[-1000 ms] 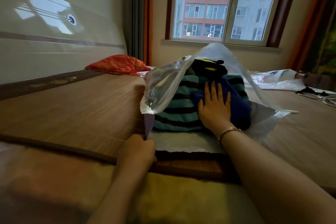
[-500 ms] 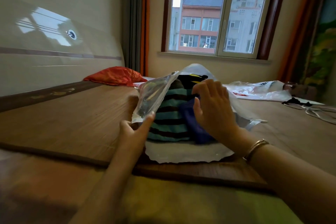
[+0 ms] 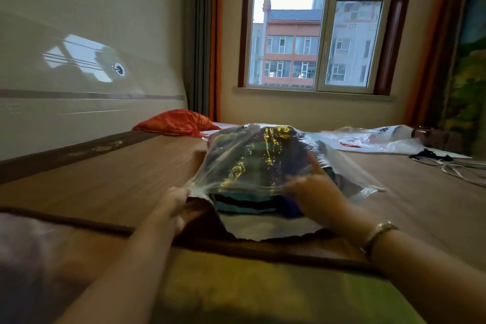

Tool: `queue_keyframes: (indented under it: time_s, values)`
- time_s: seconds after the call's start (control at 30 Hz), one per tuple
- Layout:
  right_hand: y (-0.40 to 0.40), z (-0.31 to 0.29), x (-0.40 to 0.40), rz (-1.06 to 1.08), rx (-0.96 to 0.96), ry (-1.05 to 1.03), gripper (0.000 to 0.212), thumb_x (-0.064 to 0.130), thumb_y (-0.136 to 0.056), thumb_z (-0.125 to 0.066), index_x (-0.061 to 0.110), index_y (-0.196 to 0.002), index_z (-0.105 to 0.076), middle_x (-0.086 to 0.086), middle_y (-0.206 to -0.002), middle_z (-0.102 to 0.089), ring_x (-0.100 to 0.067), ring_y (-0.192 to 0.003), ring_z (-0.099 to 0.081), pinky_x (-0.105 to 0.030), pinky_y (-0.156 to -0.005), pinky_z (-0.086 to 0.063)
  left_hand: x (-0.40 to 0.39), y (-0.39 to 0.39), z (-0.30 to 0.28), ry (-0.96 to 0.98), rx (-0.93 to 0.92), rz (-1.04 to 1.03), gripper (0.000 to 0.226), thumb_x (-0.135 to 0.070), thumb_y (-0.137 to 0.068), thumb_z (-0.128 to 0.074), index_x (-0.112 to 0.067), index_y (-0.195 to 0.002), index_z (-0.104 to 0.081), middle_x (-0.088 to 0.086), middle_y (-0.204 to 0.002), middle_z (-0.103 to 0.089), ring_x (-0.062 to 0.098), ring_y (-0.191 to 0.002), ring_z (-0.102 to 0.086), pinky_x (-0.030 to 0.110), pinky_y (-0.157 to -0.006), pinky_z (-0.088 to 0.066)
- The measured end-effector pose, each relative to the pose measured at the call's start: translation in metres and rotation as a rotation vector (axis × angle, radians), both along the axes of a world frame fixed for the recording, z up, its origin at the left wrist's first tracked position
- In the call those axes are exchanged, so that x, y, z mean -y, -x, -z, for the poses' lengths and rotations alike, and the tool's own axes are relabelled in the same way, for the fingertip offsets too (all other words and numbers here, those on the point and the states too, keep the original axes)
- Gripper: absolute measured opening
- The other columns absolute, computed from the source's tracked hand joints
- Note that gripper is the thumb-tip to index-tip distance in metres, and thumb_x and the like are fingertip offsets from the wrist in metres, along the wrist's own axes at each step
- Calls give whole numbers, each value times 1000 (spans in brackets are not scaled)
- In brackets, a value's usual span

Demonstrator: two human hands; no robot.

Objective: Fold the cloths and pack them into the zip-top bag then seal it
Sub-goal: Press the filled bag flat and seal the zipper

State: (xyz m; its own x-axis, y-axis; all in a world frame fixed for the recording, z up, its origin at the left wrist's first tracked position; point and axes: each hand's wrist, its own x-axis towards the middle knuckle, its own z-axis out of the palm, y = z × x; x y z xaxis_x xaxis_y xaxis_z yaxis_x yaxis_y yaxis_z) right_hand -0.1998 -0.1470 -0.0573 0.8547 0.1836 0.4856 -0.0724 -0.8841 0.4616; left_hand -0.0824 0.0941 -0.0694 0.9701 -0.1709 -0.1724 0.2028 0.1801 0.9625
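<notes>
Pinching the zip-top bag [image 3: 263,166] at its mouth corner, the left hand [image 3: 175,209] grips slippery film while the right hand [image 3: 319,192] grasps its top flap over soft, squashy folded cloths [image 3: 244,204] on the bed [image 3: 105,179].

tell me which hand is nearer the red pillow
Left. The left hand grips the bag mouth's left corner, on the red pillow's side; the right hand holds the bag farther right.

Two hands [image 3: 176,205] [image 3: 315,192], one zip-top bag [image 3: 252,163], one red cushion [image 3: 177,122].
</notes>
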Motion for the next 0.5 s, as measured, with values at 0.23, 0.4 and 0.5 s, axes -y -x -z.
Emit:
queue_keyframes:
  time_s: [0.23,0.4,0.5]
  values:
    - [38,64,1,-270,223,-173,21,23,-84,-53,24,-88,-74,9,-74,-69,-10,-71,-64,-33,-78,-54,0,4,11,92,2,-51,12,-2,-99,-42,-9,-90,-42,14,-84,-52,24,-44,-62,35,-35,-52]
    - [44,26,4,-94,528,-323,37,19,-72,-80,16,-99,-56,-4,-96,-58,-19,-89,-47,-29,-75,-35,4,0,16,-258,134,-253,17,-19,-94,-57,-10,-83,-48,14,-91,-57,25,-71,-53,33,-56,-48]
    - [58,10,19,69,736,-580,31,26,-82,-71,10,-100,-51,-11,-101,-53,-23,-89,-46,-30,-73,-33,11,18,7,-359,211,-392,38,-29,-89,-62,-7,-114,-45,19,-124,-50,37,-108,-53,41,-86,-47]
